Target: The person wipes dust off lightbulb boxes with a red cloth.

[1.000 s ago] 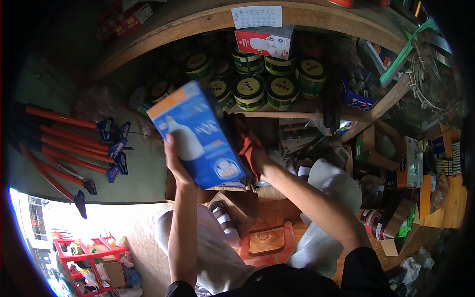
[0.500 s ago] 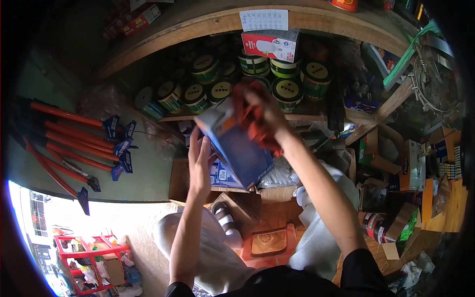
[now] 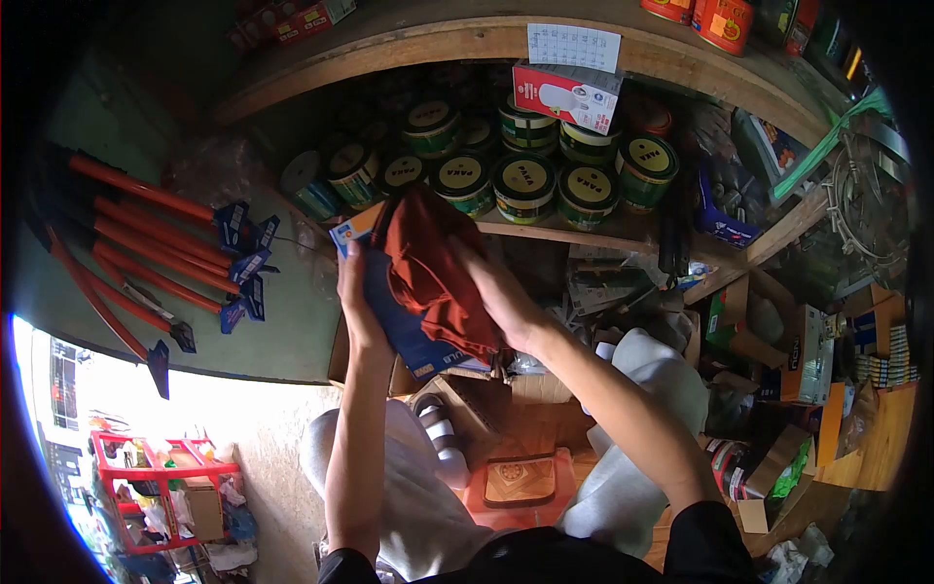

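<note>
In front of the lower shelf, a blue cardboard box [image 3: 407, 339] with printed lettering is held up at a tilt. My left hand [image 3: 358, 307] is closed around its left edge, thumb near the orange-and-white corner. A rust-red cloth [image 3: 438, 268] drapes over the top and right side of the box and covers much of it. My right hand [image 3: 501, 302] grips this cloth and presses it against the box; some of its fingers are hidden by the folds.
Several green paint cans [image 3: 525, 185] stand on the shelf behind. Orange-handled tools [image 3: 161, 253] with blue tags lie on the left. A red stool [image 3: 477, 487] is between my legs. Opened cartons [image 3: 754, 321] crowd the right. A wooden shelf edge [image 3: 428, 47] runs overhead.
The box has shifted left and tilted differently. My right hand has come down with the cloth, which now spreads over the box's face. The view has turned slightly.
</note>
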Demonstrator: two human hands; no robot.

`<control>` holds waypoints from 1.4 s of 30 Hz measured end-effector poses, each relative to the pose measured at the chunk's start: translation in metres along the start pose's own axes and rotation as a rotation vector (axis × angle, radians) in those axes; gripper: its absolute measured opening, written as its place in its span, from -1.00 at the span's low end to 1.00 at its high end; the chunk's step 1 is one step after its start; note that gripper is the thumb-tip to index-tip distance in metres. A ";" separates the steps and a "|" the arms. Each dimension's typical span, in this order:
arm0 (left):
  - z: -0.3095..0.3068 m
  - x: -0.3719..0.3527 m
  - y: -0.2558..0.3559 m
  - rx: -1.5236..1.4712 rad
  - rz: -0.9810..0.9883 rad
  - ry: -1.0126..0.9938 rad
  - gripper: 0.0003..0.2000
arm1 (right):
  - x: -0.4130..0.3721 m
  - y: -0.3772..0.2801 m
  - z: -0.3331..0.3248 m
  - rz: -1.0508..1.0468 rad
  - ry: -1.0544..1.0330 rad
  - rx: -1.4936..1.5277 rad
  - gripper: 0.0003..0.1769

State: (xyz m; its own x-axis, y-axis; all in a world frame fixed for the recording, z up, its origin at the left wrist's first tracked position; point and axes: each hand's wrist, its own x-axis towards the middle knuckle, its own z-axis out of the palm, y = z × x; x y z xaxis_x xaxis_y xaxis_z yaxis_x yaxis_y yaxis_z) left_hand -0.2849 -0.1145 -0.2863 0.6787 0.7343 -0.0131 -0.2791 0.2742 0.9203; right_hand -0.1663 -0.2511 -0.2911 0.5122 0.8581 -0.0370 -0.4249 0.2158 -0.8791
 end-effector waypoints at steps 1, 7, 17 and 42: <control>0.009 -0.008 0.002 0.047 -0.008 -0.010 -0.28 | -0.001 -0.016 -0.005 0.146 0.000 0.080 -0.36; 0.032 -0.028 0.004 0.090 0.007 -0.155 -0.19 | 0.019 0.024 -0.044 -0.047 0.130 0.359 -0.49; 0.045 -0.041 0.003 0.209 0.044 -0.153 -0.05 | -0.020 0.011 -0.052 -0.223 0.011 -0.009 -0.41; 0.033 -0.026 0.029 0.020 -0.141 0.020 -0.37 | 0.007 0.006 -0.002 -0.334 -0.090 -1.153 -0.20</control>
State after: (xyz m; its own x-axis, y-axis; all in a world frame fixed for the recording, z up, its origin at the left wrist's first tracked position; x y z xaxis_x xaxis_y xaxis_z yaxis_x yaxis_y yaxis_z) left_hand -0.2886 -0.1463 -0.2467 0.6961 0.7020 -0.1504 -0.1685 0.3635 0.9162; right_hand -0.1640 -0.2448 -0.2979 0.3959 0.8788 0.2665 0.6599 -0.0704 -0.7481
